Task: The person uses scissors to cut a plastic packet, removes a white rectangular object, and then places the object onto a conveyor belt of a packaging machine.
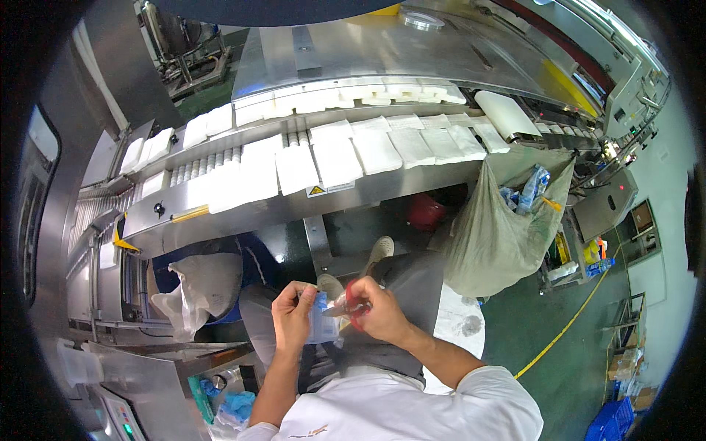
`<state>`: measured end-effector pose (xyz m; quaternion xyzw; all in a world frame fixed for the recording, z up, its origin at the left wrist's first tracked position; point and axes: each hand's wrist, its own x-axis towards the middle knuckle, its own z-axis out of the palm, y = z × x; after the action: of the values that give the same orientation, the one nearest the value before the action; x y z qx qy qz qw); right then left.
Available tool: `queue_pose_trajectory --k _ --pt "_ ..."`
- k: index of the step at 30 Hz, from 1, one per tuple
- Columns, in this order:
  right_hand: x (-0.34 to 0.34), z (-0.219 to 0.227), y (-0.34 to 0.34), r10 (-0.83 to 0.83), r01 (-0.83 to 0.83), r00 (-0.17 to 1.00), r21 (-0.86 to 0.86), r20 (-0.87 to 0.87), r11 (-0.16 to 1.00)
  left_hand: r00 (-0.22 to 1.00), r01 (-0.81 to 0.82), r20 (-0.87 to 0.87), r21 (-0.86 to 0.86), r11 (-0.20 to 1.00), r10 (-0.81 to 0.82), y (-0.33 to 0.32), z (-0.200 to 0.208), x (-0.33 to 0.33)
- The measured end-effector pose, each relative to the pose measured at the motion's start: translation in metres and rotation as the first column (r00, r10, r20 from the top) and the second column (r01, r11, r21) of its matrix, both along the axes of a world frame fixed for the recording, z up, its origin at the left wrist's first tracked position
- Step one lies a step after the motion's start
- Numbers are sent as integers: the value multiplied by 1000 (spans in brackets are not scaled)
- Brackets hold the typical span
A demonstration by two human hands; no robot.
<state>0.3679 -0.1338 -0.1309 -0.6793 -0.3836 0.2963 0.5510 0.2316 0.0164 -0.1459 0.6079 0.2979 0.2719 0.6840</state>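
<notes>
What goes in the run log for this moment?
left hand: holds blue packet | right hand: holds red-handled scissors at packet | behind: conveyor carrying white packs

small pale blue packet (321, 323) held upright, red-handled scissors (351, 305) touching its right edge

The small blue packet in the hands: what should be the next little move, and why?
Probably close the red-handled scissors on the packet edge: the left hand pinches the packet up, the right hand holds the blades against its side, and no cut shows yet.

Factory packing line, steel conveyor (243, 209), white pads (334, 158), waste sack (493, 235)
</notes>
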Motion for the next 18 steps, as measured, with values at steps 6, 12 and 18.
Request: queue_pose_trajectory --k 6,12,18 --pt "17 -1 1 -25 14 980 -59 -196 998 983 171 94 -169 971 -157 4 -10 -19" --pt "-7 4 49 320 -241 776 -213 544 947 989 144 66 -161 976 -135 0 -11 -41" --pt "10 104 121 793 -726 442 -352 419 591 983 -174 -5 -332 927 183 23 -23 -95"
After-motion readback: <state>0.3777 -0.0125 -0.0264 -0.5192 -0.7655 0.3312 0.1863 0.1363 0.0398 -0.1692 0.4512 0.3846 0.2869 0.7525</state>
